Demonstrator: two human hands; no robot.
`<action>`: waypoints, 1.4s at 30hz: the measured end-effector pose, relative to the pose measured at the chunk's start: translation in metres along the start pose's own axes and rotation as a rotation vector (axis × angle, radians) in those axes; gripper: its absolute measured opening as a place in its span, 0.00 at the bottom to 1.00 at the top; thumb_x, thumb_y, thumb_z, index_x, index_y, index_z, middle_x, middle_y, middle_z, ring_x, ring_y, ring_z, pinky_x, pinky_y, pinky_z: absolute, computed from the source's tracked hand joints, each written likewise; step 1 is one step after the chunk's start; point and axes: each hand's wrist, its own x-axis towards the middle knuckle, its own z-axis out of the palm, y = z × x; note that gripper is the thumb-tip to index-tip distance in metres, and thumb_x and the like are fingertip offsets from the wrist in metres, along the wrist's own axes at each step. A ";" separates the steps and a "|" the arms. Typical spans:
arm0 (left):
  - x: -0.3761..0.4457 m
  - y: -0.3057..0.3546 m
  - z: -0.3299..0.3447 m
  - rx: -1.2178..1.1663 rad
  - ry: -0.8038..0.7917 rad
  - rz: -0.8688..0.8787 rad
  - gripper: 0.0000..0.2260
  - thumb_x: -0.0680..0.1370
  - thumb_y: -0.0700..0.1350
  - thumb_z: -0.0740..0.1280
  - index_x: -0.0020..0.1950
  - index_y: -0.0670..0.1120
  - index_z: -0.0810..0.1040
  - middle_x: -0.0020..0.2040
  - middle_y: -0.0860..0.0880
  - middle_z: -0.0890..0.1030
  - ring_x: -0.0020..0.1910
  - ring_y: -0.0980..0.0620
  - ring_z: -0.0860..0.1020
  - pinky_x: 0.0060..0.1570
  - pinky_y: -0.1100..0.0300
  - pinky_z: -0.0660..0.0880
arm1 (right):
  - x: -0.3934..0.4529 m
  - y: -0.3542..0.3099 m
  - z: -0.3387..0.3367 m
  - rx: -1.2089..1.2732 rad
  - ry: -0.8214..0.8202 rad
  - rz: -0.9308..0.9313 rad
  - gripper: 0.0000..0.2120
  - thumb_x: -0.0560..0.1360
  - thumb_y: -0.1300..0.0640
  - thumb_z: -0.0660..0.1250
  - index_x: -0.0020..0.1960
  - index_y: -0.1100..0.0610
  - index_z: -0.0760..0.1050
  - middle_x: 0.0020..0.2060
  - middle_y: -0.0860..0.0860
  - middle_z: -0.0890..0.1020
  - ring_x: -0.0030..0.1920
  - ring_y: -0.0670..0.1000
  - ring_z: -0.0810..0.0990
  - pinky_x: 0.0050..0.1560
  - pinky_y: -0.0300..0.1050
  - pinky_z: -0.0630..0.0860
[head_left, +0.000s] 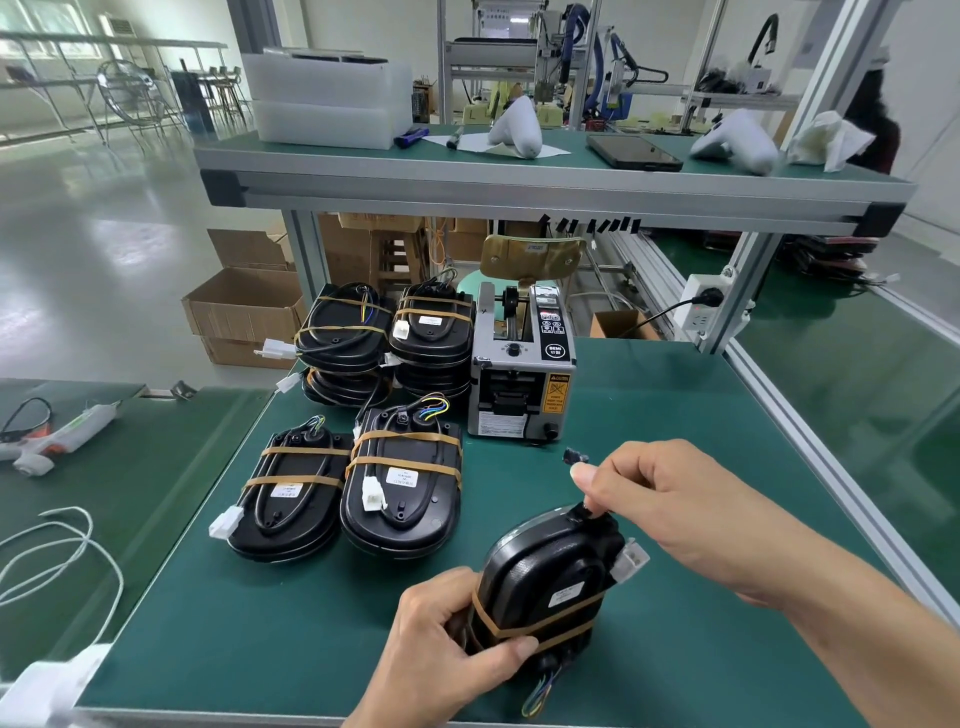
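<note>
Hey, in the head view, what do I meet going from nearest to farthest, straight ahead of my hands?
Left hand → black unit it grips → tape dispenser → chair back → tablet on the upper shelf.

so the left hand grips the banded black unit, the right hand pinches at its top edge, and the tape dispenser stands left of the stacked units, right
Not quite: in the head view the tape dispenser stands right of the stacked units. The left hand does grip the banded black unit, and the right hand pinches at its top edge.
</note>
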 end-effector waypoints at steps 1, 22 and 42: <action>0.000 0.000 0.000 -0.007 0.000 -0.002 0.12 0.68 0.55 0.82 0.41 0.50 0.83 0.36 0.48 0.78 0.35 0.44 0.76 0.35 0.44 0.74 | -0.001 -0.001 0.000 -0.011 0.009 -0.011 0.37 0.67 0.22 0.59 0.43 0.57 0.79 0.31 0.46 0.70 0.31 0.46 0.66 0.39 0.45 0.67; 0.000 0.005 -0.002 -0.038 -0.005 -0.002 0.11 0.69 0.55 0.83 0.44 0.53 0.85 0.36 0.50 0.79 0.36 0.45 0.78 0.35 0.46 0.75 | -0.014 -0.004 0.027 -0.212 0.294 -0.105 0.21 0.75 0.34 0.66 0.35 0.50 0.74 0.38 0.45 0.78 0.44 0.40 0.75 0.39 0.36 0.68; 0.001 0.007 -0.003 -0.011 -0.027 0.064 0.12 0.69 0.55 0.83 0.45 0.64 0.82 0.36 0.52 0.78 0.35 0.48 0.78 0.35 0.48 0.75 | -0.023 0.001 0.033 -0.184 0.332 -0.069 0.19 0.75 0.36 0.65 0.36 0.51 0.73 0.39 0.44 0.77 0.47 0.40 0.75 0.40 0.36 0.68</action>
